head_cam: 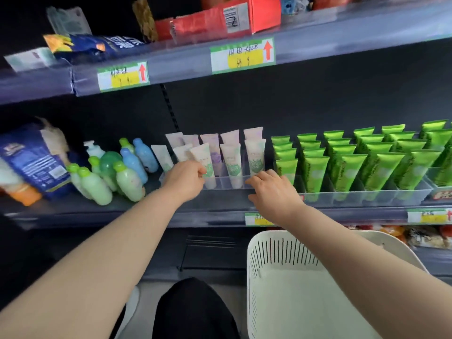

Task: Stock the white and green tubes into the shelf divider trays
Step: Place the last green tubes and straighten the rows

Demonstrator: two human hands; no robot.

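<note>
Left hand (186,176) pinches white tube (203,154), one of ten; one basket (281,253).

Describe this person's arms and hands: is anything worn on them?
The left hand and right hand are bare: no gloves, rings, watch or bracelet that I can see. The arms are uncovered right to the picture's edge, so no sleeve shows.

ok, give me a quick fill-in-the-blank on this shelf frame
The tube that the left hand pinches is mostly ___ in colour.
The green tubes stand to that tube's ___.
The right hand rests on the clear tray's ___ edge.
Missing words: white; right; front.
</note>
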